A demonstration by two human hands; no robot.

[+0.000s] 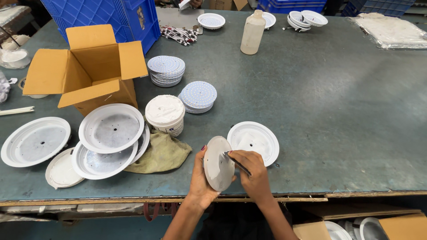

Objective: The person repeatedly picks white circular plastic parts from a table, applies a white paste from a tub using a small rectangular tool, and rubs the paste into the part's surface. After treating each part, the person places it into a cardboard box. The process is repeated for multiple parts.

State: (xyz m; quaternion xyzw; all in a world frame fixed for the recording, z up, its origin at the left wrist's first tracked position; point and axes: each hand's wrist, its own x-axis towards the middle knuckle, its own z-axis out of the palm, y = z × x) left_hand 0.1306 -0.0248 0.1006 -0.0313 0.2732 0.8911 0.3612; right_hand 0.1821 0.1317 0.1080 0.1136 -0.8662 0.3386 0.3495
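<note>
My left hand [199, 178] holds a round flat disc [218, 162] tilted up at the near table edge, its pale grey back toward me. My right hand [254, 173] grips a thin dark stick [236, 162] whose tip touches the disc's face. Just beyond the disc a white round lamp housing [255, 140] lies on the table. A white tub of white paste [165, 114] stands to the left, beside a crumpled olive cloth [162, 153].
Two stacks of white dotted discs [198, 95] [166, 70] lie mid-table. Several white housings [111, 129] pile at the left by an open cardboard box [89, 66]. A blue crate [111, 18], a plastic bottle [252, 32] and more housings [307, 18] stand at the back.
</note>
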